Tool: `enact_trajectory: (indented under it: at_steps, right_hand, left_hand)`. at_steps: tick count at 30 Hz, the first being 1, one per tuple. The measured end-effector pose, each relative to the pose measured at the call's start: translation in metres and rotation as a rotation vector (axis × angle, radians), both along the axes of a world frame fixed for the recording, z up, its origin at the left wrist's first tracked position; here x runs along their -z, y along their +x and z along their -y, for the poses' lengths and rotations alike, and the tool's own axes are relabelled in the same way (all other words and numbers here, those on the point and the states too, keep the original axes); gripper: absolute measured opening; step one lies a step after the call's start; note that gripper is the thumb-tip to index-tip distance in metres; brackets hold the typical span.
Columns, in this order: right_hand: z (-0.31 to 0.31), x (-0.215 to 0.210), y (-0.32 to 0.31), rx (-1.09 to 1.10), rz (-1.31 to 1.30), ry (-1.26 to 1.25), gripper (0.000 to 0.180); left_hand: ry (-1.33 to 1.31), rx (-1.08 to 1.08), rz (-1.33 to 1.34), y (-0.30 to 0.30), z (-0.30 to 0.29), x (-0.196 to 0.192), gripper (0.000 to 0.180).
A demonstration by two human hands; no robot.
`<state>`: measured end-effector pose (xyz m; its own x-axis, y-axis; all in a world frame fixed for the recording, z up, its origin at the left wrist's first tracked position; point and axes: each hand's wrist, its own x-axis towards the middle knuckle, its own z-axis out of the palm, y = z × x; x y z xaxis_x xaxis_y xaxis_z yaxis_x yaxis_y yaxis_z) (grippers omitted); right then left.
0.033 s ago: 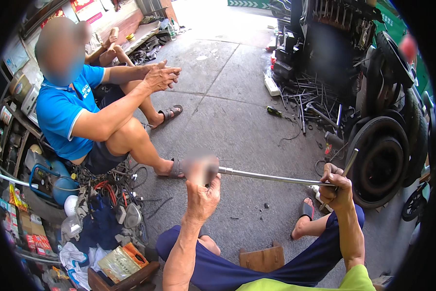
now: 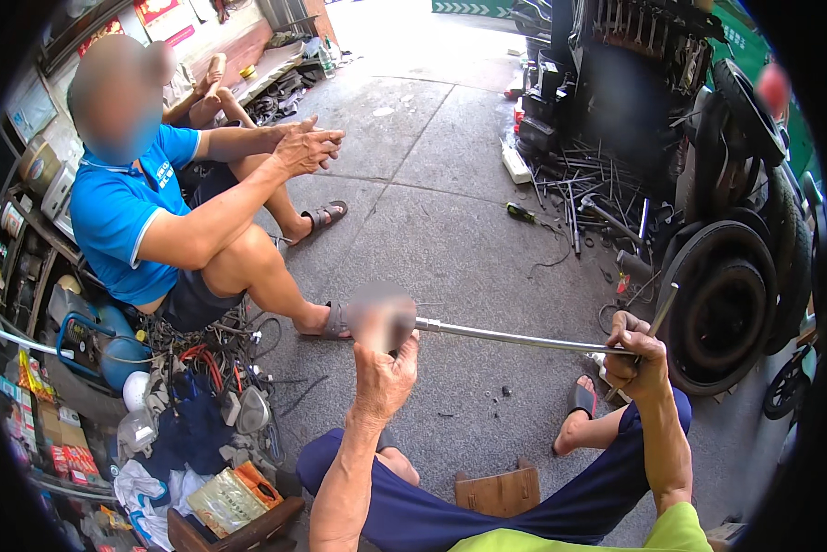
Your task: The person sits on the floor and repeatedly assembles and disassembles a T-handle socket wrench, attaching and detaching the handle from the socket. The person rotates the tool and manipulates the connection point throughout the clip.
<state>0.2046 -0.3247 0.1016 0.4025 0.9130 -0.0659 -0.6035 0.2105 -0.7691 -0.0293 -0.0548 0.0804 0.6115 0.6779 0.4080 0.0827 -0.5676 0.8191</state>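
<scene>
A long grey metal rod point(image 2: 514, 338) lies level in front of me, held at both ends. My left hand point(image 2: 383, 373) is raised and closed round the rod's left end, which is hidden by a blurred patch. My right hand point(image 2: 639, 354) grips the right end, where a thin metal bar point(image 2: 664, 308) sticks up at an angle from my fist. My legs in dark blue trousers point(image 2: 524, 515) are below, over the concrete floor.
A person in a blue shirt point(image 2: 123, 221) sits at the left, hands together. Wires and tools point(image 2: 202, 368) lie by that person's feet. Black tyres point(image 2: 722, 304) lean at the right, loose metal rods point(image 2: 588, 184) lie beyond, and a small wooden stool point(image 2: 498, 492) stands between my legs.
</scene>
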Motion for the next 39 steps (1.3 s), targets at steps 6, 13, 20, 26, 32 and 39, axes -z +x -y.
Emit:
enact_trajectory:
  at_steps: [6, 13, 20, 26, 32, 39]
  right_hand:
    - [0.003, -0.011, -0.005, -0.134, 0.025, -0.012, 0.038]
    - [0.008, -0.02, -0.01, -0.084, 0.05, -0.103, 0.049]
    - [0.01, -0.02, 0.009, -0.024, 0.022, -0.214, 0.041]
    - [0.012, -0.026, 0.007, 0.032, 0.071, -0.276, 0.04]
    - [0.011, -0.024, 0.008, 0.04, 0.038, -0.257, 0.033]
    - [0.007, -0.024, 0.009, 0.091, 0.046, -0.316, 0.03]
  left_hand:
    - [-0.211, 0.067, -0.022, 0.004, 0.003, -0.002, 0.023]
    - [-0.768, 0.153, -0.183, 0.007, 0.011, 0.023, 0.023]
    - [-0.741, 0.198, -0.332, 0.0, 0.032, 0.048, 0.014]
    - [-0.793, 0.224, -0.274, 0.005, 0.039, 0.043, 0.013]
    - [-0.635, 0.232, -0.366, 0.003, 0.032, 0.051, 0.011]
    - [-0.658, 0.201, -0.283, 0.009, 0.035, 0.054, 0.007]
